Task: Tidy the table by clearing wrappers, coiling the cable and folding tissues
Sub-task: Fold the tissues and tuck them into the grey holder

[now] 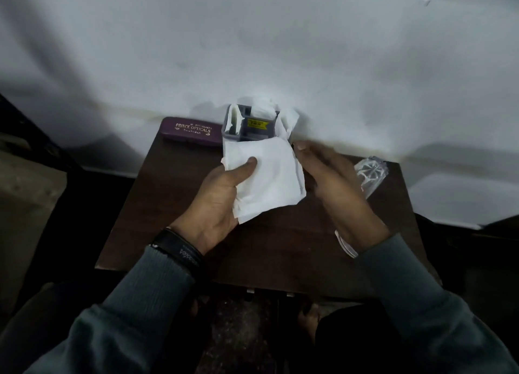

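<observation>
Now: left hand (216, 202) fingers pinch half-folded tissue (269, 177), held above surface (174, 205), before holder (252, 133); right hand (331, 182) fingers loose, empty, beside tissue's right edge. Risk: one-sided grip, so layers may slip and the fold skews; a hard tug tears it.

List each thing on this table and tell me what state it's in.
tissue: partly folded, held above the table.
left hand: grips the tissue, thumb on top.
right hand: open, beside the tissue.
glasses case: closed, lying flat.
grey holder: upright, white tissues stuffed inside.
clear wrapper: crumpled, on the table's right side.
</observation>
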`<state>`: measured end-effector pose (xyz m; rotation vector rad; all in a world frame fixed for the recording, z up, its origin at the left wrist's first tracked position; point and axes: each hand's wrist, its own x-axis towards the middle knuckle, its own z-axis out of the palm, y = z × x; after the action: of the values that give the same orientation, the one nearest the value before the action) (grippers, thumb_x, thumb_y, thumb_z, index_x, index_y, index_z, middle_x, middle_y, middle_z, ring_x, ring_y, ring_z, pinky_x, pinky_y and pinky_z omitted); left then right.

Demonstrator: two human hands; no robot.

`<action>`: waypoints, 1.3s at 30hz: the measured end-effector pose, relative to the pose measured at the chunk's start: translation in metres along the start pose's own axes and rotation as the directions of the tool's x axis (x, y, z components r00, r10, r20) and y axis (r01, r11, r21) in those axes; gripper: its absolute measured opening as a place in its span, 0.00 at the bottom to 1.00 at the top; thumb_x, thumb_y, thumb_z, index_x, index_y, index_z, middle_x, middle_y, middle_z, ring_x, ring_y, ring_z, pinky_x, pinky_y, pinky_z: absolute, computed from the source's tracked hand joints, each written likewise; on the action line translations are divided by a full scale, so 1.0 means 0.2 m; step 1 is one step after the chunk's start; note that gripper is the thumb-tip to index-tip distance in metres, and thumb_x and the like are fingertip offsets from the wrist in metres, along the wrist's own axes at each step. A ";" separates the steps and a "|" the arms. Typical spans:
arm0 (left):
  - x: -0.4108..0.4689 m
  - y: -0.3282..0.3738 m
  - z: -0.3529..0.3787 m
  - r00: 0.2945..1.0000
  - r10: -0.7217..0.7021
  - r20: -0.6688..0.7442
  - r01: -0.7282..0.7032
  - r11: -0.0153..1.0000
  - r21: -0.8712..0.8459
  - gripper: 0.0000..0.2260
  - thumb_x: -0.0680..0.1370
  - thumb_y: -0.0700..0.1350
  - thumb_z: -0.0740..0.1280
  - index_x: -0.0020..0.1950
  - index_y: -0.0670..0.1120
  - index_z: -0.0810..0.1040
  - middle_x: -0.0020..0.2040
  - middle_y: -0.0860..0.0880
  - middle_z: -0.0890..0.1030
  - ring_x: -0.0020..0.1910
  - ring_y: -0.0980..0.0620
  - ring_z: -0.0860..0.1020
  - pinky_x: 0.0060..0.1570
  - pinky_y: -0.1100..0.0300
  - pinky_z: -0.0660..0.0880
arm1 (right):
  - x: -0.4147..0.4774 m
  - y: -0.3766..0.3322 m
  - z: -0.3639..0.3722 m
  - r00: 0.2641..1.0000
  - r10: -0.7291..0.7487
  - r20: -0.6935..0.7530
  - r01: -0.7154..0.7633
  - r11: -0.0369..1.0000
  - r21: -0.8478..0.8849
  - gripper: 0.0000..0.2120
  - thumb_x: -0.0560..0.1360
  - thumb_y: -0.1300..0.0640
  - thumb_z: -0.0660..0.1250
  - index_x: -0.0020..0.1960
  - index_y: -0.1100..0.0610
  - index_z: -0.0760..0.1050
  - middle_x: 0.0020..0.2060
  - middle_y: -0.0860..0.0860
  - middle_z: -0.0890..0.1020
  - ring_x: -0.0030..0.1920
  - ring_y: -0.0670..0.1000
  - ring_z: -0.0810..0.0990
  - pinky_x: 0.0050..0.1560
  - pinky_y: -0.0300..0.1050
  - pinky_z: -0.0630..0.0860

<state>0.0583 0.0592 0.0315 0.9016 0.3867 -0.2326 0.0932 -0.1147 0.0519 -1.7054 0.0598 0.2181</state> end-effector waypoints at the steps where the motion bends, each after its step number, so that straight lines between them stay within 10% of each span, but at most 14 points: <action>1: 0.00 -0.01 0.00 1.000 0.025 -0.012 -0.024 0.995 0.092 0.14 0.82 0.42 0.67 0.67 0.42 0.80 0.60 0.43 0.86 0.59 0.42 0.84 0.58 0.45 0.82 | 0.00 0.01 -0.02 0.993 0.081 0.090 -0.083 0.996 0.018 0.16 0.74 0.43 0.74 0.58 0.49 0.84 0.56 0.47 0.87 0.60 0.50 0.85 0.66 0.63 0.78; 8: 0.00 -0.01 0.00 0.976 0.190 0.110 -0.220 0.864 0.453 0.12 0.84 0.45 0.64 0.66 0.47 0.80 0.58 0.49 0.86 0.56 0.53 0.85 0.52 0.62 0.82 | 0.00 0.03 -0.05 0.994 0.033 0.105 -0.038 0.998 0.045 0.14 0.75 0.58 0.75 0.60 0.59 0.84 0.50 0.52 0.89 0.51 0.50 0.88 0.46 0.43 0.84; 12: 0.03 -0.03 -0.03 0.969 0.246 0.036 -0.237 0.869 0.434 0.13 0.80 0.42 0.71 0.64 0.44 0.82 0.58 0.47 0.87 0.58 0.47 0.85 0.56 0.51 0.83 | 0.02 0.05 -0.07 0.999 0.008 0.032 -0.009 0.999 0.032 0.11 0.76 0.59 0.75 0.57 0.60 0.85 0.49 0.53 0.89 0.53 0.54 0.87 0.56 0.51 0.84; 23: 0.01 -0.02 0.01 0.995 0.052 0.084 -0.068 0.976 0.208 0.20 0.77 0.38 0.71 0.69 0.42 0.77 0.63 0.41 0.83 0.61 0.42 0.83 0.57 0.48 0.82 | 0.02 0.05 -0.06 0.991 0.028 0.134 -0.031 0.999 0.024 0.20 0.74 0.67 0.76 0.64 0.56 0.80 0.54 0.55 0.87 0.56 0.55 0.86 0.59 0.55 0.83; 28: -0.01 -0.05 0.00 0.971 -0.087 0.222 0.127 0.976 -0.175 0.35 0.75 0.63 0.68 0.78 0.47 0.70 0.74 0.44 0.76 0.72 0.43 0.75 0.69 0.43 0.73 | 0.02 0.03 -0.02 0.995 0.068 -0.076 -0.018 0.852 0.523 0.16 0.76 0.71 0.69 0.63 0.64 0.79 0.56 0.59 0.86 0.53 0.55 0.86 0.52 0.50 0.85; 31: -0.02 -0.10 0.04 0.973 0.000 0.230 0.062 0.964 -0.260 0.32 0.76 0.60 0.68 0.77 0.46 0.71 0.72 0.44 0.77 0.71 0.44 0.76 0.69 0.47 0.75 | -0.01 0.04 0.03 0.983 0.177 -0.057 -0.097 0.751 0.653 0.16 0.77 0.71 0.68 0.64 0.64 0.78 0.56 0.57 0.86 0.52 0.54 0.87 0.44 0.48 0.86; 35: -0.02 -0.10 0.06 0.979 0.110 0.172 -0.077 0.979 -0.189 0.21 0.83 0.45 0.64 0.75 0.41 0.71 0.71 0.38 0.78 0.70 0.39 0.77 0.65 0.44 0.77 | -0.09 0.04 0.08 0.986 0.147 0.078 -0.166 0.889 0.427 0.17 0.77 0.67 0.71 0.65 0.60 0.79 0.56 0.55 0.87 0.57 0.56 0.86 0.52 0.56 0.85; 39: 0.01 -0.10 0.03 0.993 0.087 0.079 -0.072 0.983 -0.166 0.20 0.82 0.40 0.66 0.74 0.41 0.73 0.69 0.36 0.79 0.67 0.38 0.78 0.63 0.42 0.79 | -0.10 0.00 0.09 0.997 -0.073 0.033 0.074 0.997 -0.034 0.11 0.78 0.54 0.73 0.60 0.49 0.82 0.53 0.46 0.87 0.55 0.45 0.86 0.57 0.48 0.83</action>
<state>0.0543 0.0418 0.0203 0.7417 0.2847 -0.1631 0.0711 -0.0979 0.0530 -1.7352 -0.0300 0.1922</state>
